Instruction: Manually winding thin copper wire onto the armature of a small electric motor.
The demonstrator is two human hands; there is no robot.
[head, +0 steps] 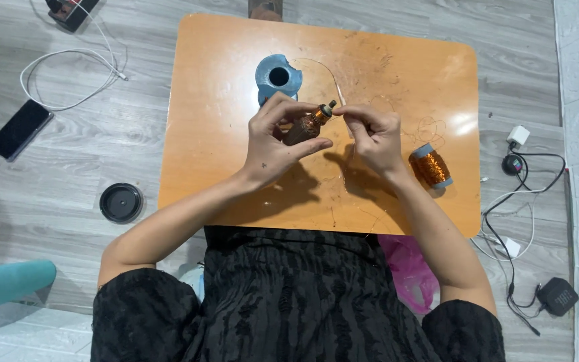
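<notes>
The left hand (277, 141) is closed around a small copper-wound armature (308, 125), holding it just above the orange tabletop (216, 100). The armature's long axis runs from the left palm up and toward the right hand (373, 137), with its shaft end nearest that hand's fingertips. The right hand's thumb and forefinger are pressed together at the shaft tip, apparently pinching a fine wire; the wire itself is too thin to confirm. Beyond the left hand lies a blue plastic spool (277, 77), its flange chipped. Just outside the right hand lies a copper wire reel (431, 166), glossy and tightly wound. The tabletop is scuffed, with loose wire strands on it.
</notes>
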